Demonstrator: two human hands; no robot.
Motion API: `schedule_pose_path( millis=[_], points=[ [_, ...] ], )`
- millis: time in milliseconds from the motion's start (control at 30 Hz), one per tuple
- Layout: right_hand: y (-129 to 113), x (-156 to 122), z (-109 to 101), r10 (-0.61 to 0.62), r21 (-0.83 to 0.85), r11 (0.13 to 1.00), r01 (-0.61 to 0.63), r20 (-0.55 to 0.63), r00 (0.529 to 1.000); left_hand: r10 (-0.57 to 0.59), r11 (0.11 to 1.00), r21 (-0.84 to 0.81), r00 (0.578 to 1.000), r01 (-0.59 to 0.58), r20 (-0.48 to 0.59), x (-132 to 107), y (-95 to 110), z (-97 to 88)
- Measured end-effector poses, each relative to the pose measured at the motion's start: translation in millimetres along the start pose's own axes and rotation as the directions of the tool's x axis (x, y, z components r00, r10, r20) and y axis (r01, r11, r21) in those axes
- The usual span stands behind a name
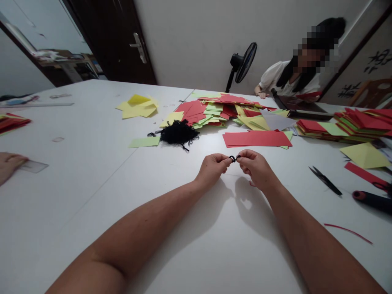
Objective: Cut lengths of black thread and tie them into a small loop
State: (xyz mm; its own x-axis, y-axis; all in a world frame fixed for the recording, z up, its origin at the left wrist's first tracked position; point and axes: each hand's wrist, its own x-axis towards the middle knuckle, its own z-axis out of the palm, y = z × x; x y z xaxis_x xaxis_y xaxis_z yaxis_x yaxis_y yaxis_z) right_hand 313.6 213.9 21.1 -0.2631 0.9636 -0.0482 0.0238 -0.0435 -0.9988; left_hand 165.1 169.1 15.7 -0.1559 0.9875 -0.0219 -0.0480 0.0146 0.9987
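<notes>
My left hand [212,166] and my right hand [255,165] meet over the white table [92,163], fingers pinched together. Between the fingertips of both hands is a short piece of black string [233,158], curled into a small loop. A heap of the same black string [178,132] lies on the table a little beyond my left hand. Just beyond my hands lies a flat red paper sheet [256,138].
A big pile of red, green and yellow paper [220,108] covers the far middle, with stacks [352,124] at the right and yellow sheets [138,106] at left. Black scissors [325,180] and a red-handled tool [372,199] lie right. A person sits far right; another hand [9,164] rests at left.
</notes>
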Motion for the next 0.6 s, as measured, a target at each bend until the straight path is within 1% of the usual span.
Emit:
schedule_pose_path(
  millis=[100, 300, 467, 600],
  points=[
    [-1.3, 0.1, -0.4, 0.019, 0.020, 1.000, -0.019, 0.015, 1.000, 0.003, 1.000, 0.007, 1.000, -0.003, 0.005, 0.5, -0.5, -0.1],
    [-0.8, -2.0, -1.3, 0.007, 0.016, 1.000, -0.008, 0.027, 1.000, -0.010, 1.000, 0.025, 1.000, 0.010, 0.006, 0.0, 0.0, -0.2],
    [4.4, 1.5, -5.2, 0.003, 0.061, 0.998, -0.003, -0.004, 1.000, -0.052, 0.998, 0.028, 0.999, 0.052, 0.012, -1.3, 2.5, -0.4],
    [4.1, 3.2, -7.8, 0.023, 0.111, 0.994, -0.019, -0.032, 0.999, -0.104, 0.994, 0.021, 0.994, 0.103, 0.016, -2.4, 5.2, 0.0]
  ],
)
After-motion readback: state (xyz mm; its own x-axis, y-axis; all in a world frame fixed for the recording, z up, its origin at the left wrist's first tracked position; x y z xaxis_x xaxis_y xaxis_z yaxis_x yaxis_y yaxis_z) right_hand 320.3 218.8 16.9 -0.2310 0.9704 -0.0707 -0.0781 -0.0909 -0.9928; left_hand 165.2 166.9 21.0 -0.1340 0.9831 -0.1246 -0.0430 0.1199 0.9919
